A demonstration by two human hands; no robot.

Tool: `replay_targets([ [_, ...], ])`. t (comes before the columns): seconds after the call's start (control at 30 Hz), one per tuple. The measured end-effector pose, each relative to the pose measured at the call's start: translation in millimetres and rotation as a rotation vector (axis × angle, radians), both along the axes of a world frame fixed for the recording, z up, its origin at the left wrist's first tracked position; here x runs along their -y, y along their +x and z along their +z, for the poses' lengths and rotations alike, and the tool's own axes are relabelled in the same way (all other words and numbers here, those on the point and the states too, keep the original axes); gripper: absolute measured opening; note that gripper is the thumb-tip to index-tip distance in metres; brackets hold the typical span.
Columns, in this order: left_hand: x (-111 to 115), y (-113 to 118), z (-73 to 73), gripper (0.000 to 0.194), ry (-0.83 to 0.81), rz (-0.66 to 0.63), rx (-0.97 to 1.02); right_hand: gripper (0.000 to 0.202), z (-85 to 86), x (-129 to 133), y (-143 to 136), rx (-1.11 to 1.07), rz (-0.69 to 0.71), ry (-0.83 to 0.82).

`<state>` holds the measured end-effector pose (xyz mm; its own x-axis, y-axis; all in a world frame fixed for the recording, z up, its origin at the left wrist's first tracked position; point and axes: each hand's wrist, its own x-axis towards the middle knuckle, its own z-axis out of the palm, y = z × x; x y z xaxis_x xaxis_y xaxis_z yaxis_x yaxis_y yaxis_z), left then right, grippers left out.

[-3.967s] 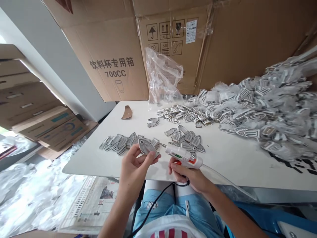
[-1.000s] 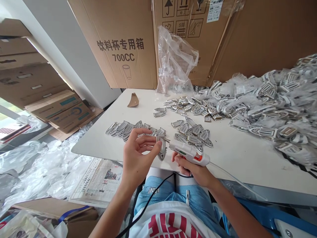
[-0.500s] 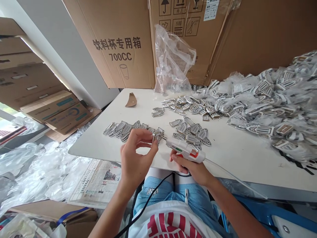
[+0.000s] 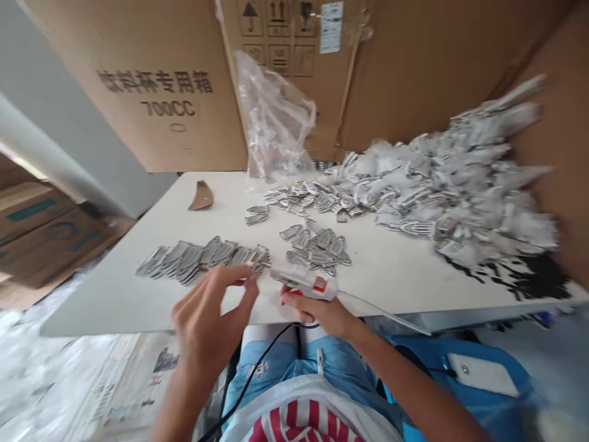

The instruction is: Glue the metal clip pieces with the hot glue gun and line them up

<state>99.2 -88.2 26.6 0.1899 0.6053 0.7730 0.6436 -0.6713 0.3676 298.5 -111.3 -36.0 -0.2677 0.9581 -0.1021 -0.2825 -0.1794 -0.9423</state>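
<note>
My right hand (image 4: 319, 310) is wrapped round the handle of a white hot glue gun (image 4: 299, 281) with orange and green markings. A long, thin glue stick (image 4: 386, 313) trails out of its back end. The gun's nose points left, towards my left hand (image 4: 214, 313). Thumb and forefinger of that hand are pinched together, and blur hides what is between them. Just behind the fingertips lies a row of overlapping grey metal tags (image 4: 188, 261), shaped like pointed clips. A second, looser group of the same tags (image 4: 317, 245) lies beyond the gun.
Further back are more loose tags (image 4: 322, 196) and a large heap of plastic-wrapped ones (image 4: 427, 178). A clear plastic bag (image 4: 276, 116) stands against tall cardboard boxes (image 4: 184, 141). A cardboard scrap (image 4: 201, 196) lies on the white table (image 4: 110, 294). Black strips (image 4: 529, 276) lie at the right.
The view has swung to the right, so the table and piles appear further left. My left hand's pinched fingertips have drawn away from the glue gun's nozzle. My right hand still holds the gun.
</note>
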Motion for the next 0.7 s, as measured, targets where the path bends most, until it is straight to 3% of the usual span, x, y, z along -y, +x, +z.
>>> replay_targets([
  [0.13,-8.3,2.2,0.1,0.014,0.057,0.079,-0.003,0.043,6.1,-7.7,5.1,-0.024,0.024,0.021],
  [0.27,-12.1,-0.5,3.8,0.006,0.121,0.043,-0.064,0.044,12.9,-11.2,8.1,-0.029,0.045,0.024],
  [0.47,-12.5,-3.5,2.5,0.009,0.139,0.007,-0.093,0.042,19.1,-12.1,10.1,-0.022,0.089,0.048],
  [0.7,-16.1,-2.3,-0.3,0.017,0.149,0.141,-0.065,0.047,13.9,-12.0,10.0,-0.010,0.085,0.010],
])
